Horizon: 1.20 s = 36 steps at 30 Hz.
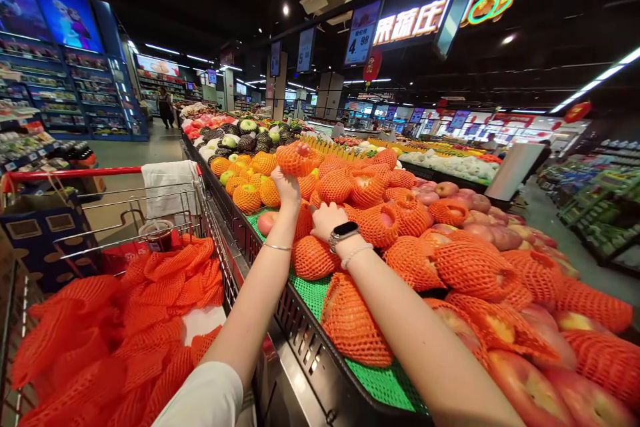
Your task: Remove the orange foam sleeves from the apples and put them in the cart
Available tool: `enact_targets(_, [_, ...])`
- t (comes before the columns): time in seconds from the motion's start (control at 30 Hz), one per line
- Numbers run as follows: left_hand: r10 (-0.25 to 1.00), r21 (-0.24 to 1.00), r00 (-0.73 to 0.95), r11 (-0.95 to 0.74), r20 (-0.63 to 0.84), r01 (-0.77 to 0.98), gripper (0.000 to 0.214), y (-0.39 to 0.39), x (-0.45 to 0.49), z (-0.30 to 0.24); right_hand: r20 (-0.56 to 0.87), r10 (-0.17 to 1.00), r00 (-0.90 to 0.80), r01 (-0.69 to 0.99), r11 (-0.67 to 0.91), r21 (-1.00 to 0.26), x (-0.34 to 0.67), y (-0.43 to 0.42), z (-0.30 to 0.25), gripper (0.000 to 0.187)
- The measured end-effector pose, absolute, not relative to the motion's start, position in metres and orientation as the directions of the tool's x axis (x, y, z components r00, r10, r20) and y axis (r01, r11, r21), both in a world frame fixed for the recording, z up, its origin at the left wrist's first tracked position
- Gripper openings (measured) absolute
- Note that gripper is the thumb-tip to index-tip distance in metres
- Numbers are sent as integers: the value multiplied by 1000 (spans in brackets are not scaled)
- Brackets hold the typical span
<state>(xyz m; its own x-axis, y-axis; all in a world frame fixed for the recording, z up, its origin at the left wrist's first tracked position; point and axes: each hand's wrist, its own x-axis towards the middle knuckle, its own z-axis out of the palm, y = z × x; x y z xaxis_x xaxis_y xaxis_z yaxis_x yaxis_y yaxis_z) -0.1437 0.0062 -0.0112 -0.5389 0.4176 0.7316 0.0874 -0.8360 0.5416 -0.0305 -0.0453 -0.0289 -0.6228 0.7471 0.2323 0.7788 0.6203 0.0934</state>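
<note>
My left hand [287, 188] is closed around a fruit in an orange foam net [297, 157], raised above the display; it looks like an apple, though the net covers most of it. Lower and to the right, my right hand [327, 219], with a black smartwatch [345, 231] on its wrist, is among the netted apples. Its fingers are curled near a netted apple [303, 220], and their tips are partly hidden. Below it, another netted apple [314, 257] sits on the green mat [310, 293]. A bare apple [267, 222] lies left of my left forearm.
At left stands a shopping cart [100, 172] heaped with orange foam nets [115, 340], with a white cloth [171, 188] over its rim and a drink cup [156, 235]. The black crate edge [320, 347] runs beneath my forearms. Bare apples [533, 380] lie at right.
</note>
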Motion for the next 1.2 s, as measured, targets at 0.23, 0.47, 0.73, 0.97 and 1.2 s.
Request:
enact_targets(0.23, [408,511,-481,-854,776,99,44,17,-136,-13,269,793,-547,822,570,-7,-20,-42,-29,47])
enact_targets(0.47, [414,491,-397,-864,819,113,29,15,-125,-17,598,712,-368,665,651,-365,46,-66,-11,48])
enact_targets(0.73, [578,568,11,-805,816,174,23,-10,-69,-27,356,926,126,-500,369,-783,123,-49,-6,49])
enact_targets(0.97, [565,491,360,-824,742,282,13,-38,-37,-37,201,978,52,-654,185,-734,118,-49,-19,50])
enact_targets(1.2, [515,328,442,-839,735,433,11,-35,-42,-43,300,951,81,-657,277,-701,104,-60,-20,49])
